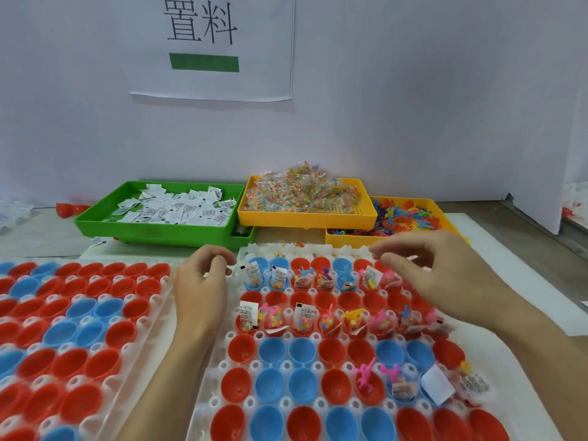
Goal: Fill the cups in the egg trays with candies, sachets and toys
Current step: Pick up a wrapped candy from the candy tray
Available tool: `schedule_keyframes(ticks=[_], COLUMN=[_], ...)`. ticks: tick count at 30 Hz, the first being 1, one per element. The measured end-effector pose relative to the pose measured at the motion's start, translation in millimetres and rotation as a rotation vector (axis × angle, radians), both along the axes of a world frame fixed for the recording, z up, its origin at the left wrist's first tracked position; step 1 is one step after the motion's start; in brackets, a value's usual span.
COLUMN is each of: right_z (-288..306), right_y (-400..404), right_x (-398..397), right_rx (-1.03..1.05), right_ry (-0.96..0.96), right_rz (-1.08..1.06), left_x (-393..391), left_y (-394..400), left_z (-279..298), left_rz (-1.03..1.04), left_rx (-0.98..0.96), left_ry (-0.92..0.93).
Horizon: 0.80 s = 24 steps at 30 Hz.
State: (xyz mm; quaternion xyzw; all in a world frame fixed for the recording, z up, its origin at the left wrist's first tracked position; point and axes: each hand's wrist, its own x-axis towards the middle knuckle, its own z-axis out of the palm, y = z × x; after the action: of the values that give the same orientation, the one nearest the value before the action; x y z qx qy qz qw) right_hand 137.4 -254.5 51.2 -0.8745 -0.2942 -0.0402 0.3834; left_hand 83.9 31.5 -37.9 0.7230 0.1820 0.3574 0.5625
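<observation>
Two white egg trays hold red and blue cups. The left tray (159, 300) has empty cups. In the right tray (222, 345) two far rows of cups (305, 316) hold sachets, candy packs and toys, as do a few cups (401, 383) at the near right. My left hand (203, 278) hovers between the trays, fingers loosely curled, nothing visible in it. My right hand (423, 265), blurred, hovers over the right tray's far right corner with relaxed fingers. Behind are a green bin (152, 232) of white sachets (178, 210), a yellow bin (305, 220) of candy packs (299, 189) and a yellow bin (350, 240) of toys (407, 218).
A white wall with a paper sign (210, 46) closes the back. A white partition (541, 122) stands at the right. A red object (68, 209) lies far left, and a loose sachet (97, 240) lies before the green bin. A white mat (509, 281) lies under the right tray.
</observation>
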Motion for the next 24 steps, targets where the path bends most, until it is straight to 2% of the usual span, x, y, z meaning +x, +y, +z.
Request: schedule_keyframes(ticks=[4, 11, 17, 20, 24], right_z=[11.5, 14.5, 0.3, -6.3, -0.9], right_y=[22.1, 94.3, 144.5, 154.6, 149.5], right_x=[48.4, 129.7, 154.5, 158.6, 164.5], right_rx=[-0.002, -0.199, -0.319, -0.404, -0.391], right_ry=[0.041, 0.017, -0.072, -0.071, -0.012], right_rz=[-0.026, -0.030, 0.004, -0.001, -0.003], left_x=[-0.3, -0.8, 0.8, 0.8, 0.8], left_y=[-1.1, -0.3, 1.5, 2.2, 3.0], left_z=[0.8, 3.7, 2.9, 2.8, 2.0], left_rz=[-0.007, -0.009, -0.007, -0.012, -0.018], left_rx=[0.002, -0.023, -0.052, -0.068, -0.061], left_ry=[-0.002, -0.010, -0.017, -0.024, -0.029])
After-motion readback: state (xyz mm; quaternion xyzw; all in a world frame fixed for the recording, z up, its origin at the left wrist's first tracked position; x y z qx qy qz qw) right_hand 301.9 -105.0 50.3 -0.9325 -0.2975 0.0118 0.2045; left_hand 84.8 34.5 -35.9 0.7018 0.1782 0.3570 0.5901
